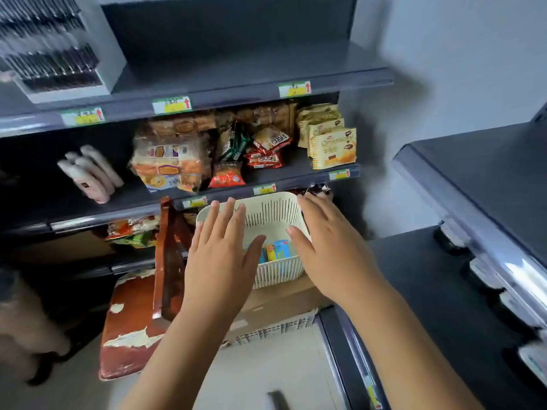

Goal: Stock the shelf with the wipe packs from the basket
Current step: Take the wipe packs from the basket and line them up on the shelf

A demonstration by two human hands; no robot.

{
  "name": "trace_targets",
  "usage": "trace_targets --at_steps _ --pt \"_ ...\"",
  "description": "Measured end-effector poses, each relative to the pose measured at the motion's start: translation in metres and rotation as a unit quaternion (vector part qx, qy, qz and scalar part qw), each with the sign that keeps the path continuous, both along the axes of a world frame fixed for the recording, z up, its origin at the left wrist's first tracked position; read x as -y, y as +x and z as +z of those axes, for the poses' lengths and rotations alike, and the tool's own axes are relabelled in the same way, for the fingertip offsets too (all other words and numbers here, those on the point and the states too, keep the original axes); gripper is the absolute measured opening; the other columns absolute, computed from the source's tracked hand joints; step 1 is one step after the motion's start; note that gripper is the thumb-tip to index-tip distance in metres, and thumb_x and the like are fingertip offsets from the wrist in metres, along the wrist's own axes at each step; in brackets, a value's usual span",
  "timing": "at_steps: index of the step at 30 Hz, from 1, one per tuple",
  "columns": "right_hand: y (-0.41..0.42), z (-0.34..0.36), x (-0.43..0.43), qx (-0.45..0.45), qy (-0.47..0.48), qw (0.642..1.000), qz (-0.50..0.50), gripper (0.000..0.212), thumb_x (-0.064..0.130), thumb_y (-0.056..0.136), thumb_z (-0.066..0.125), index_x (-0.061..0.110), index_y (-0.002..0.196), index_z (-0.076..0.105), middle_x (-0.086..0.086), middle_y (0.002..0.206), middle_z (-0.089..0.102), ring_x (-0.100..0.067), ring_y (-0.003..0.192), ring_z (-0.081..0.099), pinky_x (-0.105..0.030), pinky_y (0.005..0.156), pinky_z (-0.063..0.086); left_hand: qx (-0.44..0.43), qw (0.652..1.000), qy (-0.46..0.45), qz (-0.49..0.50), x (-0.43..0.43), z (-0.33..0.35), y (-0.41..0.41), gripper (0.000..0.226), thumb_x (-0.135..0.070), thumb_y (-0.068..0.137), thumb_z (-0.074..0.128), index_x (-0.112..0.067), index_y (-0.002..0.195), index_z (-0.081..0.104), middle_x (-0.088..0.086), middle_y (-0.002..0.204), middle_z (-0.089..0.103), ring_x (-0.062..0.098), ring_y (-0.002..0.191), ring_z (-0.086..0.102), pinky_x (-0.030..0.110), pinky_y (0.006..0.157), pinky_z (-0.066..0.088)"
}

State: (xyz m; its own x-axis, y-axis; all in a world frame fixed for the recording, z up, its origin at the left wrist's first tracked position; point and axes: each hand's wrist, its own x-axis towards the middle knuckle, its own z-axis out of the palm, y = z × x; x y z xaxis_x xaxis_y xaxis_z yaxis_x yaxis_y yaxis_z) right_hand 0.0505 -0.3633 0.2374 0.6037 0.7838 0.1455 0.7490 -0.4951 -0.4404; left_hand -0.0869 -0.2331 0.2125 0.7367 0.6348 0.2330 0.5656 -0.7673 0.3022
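A: Where were the blue-and-yellow wipe packs (278, 251)?
B: On the floor of the cream slotted plastic basket (266, 214), which stood on a brown cardboard box (281, 295).
A: And the hands?
B: The left hand (220, 247) was over its left rim, the right hand (328, 247) over its right, fingers straight and spread, gripping nothing.

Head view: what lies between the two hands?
The cream basket, with colourful wipe packs at its bottom, shows between left hand and right hand in the head view.

Yellow packs (333, 150) well above the fingers (309, 202) of the right hand (334, 250) read roughly "Croissant" over Chinese characters. Price tags (339, 174) nearer the fingertips show red arrows, their print blurred.
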Motion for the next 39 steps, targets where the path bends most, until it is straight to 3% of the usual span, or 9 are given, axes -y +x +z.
trace_targets --at_steps 6,11,15,19,22,26,29,34,39 --pt "0.031 -0.052 -0.054 -0.176 -0.023 0.983 -0.037 0.043 0.046 0.104 0.043 0.033 0.145 0.040 0.010 0.149 0.047 -0.016 0.130 0.050 -0.046 0.099 0.053 -0.023 0.993 -0.107 0.044 -0.073 -0.051 0.013 0.059 -0.045 0.104 0.046 -0.020 0.157 0.036 -0.004 0.166 0.028 0.018 0.157 0.012 0.037 0.125 0.015" --pt "0.079 -0.108 -0.092 -0.281 -0.074 0.953 -0.084 0.048 0.052 0.100 0.045 0.033 0.145 0.047 0.009 0.144 0.055 -0.016 0.117 0.060 -0.045 0.095 0.055 -0.050 0.977 -0.193 0.069 -0.116 -0.108 0.049 0.052 -0.030 0.102 0.055 -0.014 0.151 0.045 0.001 0.160 0.040 0.022 0.152 0.028 0.046 0.124 0.029" --pt "0.113 -0.161 -0.138 -0.359 -0.121 0.921 -0.092 0.036 0.035 0.103 0.049 0.019 0.134 0.059 0.003 0.136 0.061 -0.021 0.117 0.060 -0.036 0.099 0.049 -0.102 0.962 -0.239 0.089 -0.150 -0.154 0.084 0.051 -0.020 0.098 0.058 -0.010 0.148 0.047 0.006 0.155 0.044 0.025 0.147 0.035 0.042 0.122 0.029" --pt "0.128 -0.222 -0.188 -0.398 -0.193 0.893 -0.088 0.033 0.034 0.100 0.050 0.010 0.115 0.067 -0.012 0.106 0.069 -0.032 0.099 0.065 -0.043 0.090 0.055 -0.178 0.942 -0.265 0.100 -0.181 -0.200 0.106 0.049 -0.014 0.096 0.055 -0.011 0.144 0.051 0.006 0.152 0.048 0.025 0.143 0.039 0.038 0.119 0.034" --pt "0.124 -0.270 -0.216 -0.417 -0.255 0.868 -0.087 0.032 0.029 0.101 0.048 0.009 0.119 0.064 -0.017 0.115 0.067 -0.034 0.108 0.062 -0.035 0.091 0.050 -0.244 0.921 -0.285 0.106 -0.202 -0.237 0.112 0.052 -0.012 0.093 0.053 -0.016 0.145 0.049 0.004 0.152 0.047 0.025 0.142 0.040 0.041 0.113 0.040" --pt "0.111 -0.327 -0.236 -0.409 -0.312 0.851 -0.107 0.053 0.023 0.099 0.051 0.009 0.148 0.038 -0.020 0.137 0.059 -0.037 0.124 0.058 -0.037 0.097 0.047 -0.310 0.900 -0.292 0.094 -0.227 -0.284 0.117 0.050 -0.005 0.089 0.052 -0.014 0.138 0.051 0.011 0.142 0.055 0.033 0.130 0.053 0.040 0.102 0.047" --pt "0.108 -0.355 -0.249 -0.415 -0.316 0.846 -0.110 0.039 0.017 0.097 0.053 0.004 0.134 0.052 -0.020 0.132 0.063 -0.036 0.120 0.062 -0.034 0.086 0.049 -0.351 0.887 -0.293 0.068 -0.238 -0.310 0.121 0.042 -0.001 0.087 0.053 -0.012 0.127 0.054 0.013 0.131 0.059 0.032 0.123 0.057 0.034 0.096 0.044" --pt "0.107 -0.385 -0.272 -0.446 -0.340 0.815 -0.145 0.038 0.016 0.090 0.061 0.004 0.126 0.061 -0.016 0.121 0.069 -0.030 0.094 0.067 -0.024 0.064 0.047 -0.434 0.859 -0.267 0.052 -0.247 -0.337 0.126 0.060 -0.003 0.084 0.061 -0.022 0.140 0.048 0.004 0.142 0.046 0.029 0.131 0.049 0.041 0.104 0.046" --pt "0.103 -0.416 -0.277 -0.490 -0.379 0.773 -0.140 0.047 0.015 0.079 0.076 0.009 0.122 0.059 -0.014 0.116 0.068 -0.031 0.104 0.069 -0.044 0.089 0.061 -0.468 0.863 -0.189 0.003 -0.253 -0.336 0.130 0.052 -0.008 0.081 0.072 -0.021 0.128 0.053 0.006 0.129 0.052 0.030 0.123 0.052 0.042 0.089 0.049"
